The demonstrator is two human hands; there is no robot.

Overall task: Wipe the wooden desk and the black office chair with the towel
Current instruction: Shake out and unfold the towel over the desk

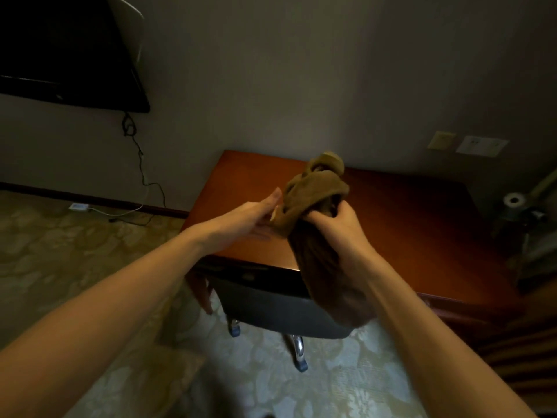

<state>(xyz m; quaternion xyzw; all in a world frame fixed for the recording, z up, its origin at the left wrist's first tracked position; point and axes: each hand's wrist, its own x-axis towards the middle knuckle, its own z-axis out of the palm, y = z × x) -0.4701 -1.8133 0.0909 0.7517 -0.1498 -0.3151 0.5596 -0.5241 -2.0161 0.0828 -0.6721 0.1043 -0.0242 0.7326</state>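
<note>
A bunched brown towel (313, 194) hangs in the air above the wooden worktop (391, 212), gripped at its middle by the right hand (337, 224), apparently to gather a wiping pad. The left hand (253, 218), fingers flat and spread, touches its side. The black chair (271, 309) sits tucked below.

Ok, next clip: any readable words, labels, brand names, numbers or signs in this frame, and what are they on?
None can be read.
Television on the wall: a small mark on its lower bezel, too small and dark to read.
Wall plates above the wooden desk: no legible print.
White adapter on the floor: no legible print.
Towel, gripped by the right hand, with the left hand beside it: no label shows.
</note>
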